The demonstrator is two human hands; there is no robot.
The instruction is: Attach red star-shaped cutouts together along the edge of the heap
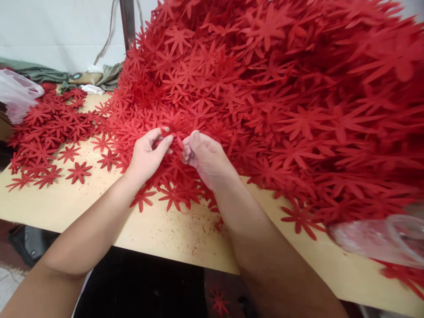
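In the middle of the head view, my left hand (pixel 149 152) has its thumb and forefinger closed around the edge of a red flower-shaped cutout (pixel 174 126) with long narrow petals. Close by on the right is my right hand (pixel 207 158), thumb pressed to its curled fingers at a petal of what looks like the same piece. Exactly where that cutout ends is hard to see against the red behind it. Both hands are just in front of a big heap of like red cutouts (pixel 265 97), and several more lie on the table beneath them.
The pale table (pixel 159 238) has red crumbs near its front edge. A smaller pile of darker red cutouts (pixel 56 128) is at the left, by a white plastic bag (pixel 21 95). A clear plastic container (pixel 374 240) lies at the right. One cutout (pixel 218 301) is below the table edge.
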